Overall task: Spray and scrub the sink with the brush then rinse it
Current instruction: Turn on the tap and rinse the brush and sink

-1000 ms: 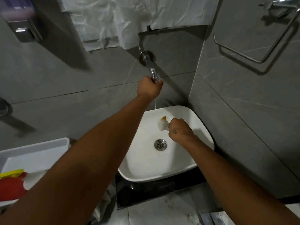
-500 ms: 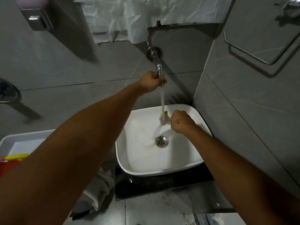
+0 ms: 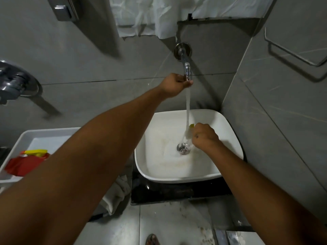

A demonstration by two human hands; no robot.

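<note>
A white square sink (image 3: 228, 128) sits in the corner on a black counter. Above it a chrome tap (image 3: 186, 66) juts from the grey tiled wall, and a stream of water falls from it onto the drain (image 3: 183, 148). My left hand (image 3: 175, 84) is closed around the tap's end. My right hand (image 3: 203, 137) is inside the basin, closed on a small brush (image 3: 190, 129) with a yellow tip and white bristles, held in the stream just above the drain. Most of the brush is hidden by my fingers.
A white tray (image 3: 24, 137) at the left holds a red and yellow object (image 3: 26, 161). White cloths (image 3: 116, 191) lie beside the counter. A metal towel holder (image 3: 297, 50) is on the right wall, a soap dispenser (image 3: 62, 9) is upper left, and white paper (image 3: 150, 15) hangs above the tap.
The water has gone from a thin trickle to a full stream. Water now spreads across the basin floor. Both hands have kept their places on the tap and the brush.
</note>
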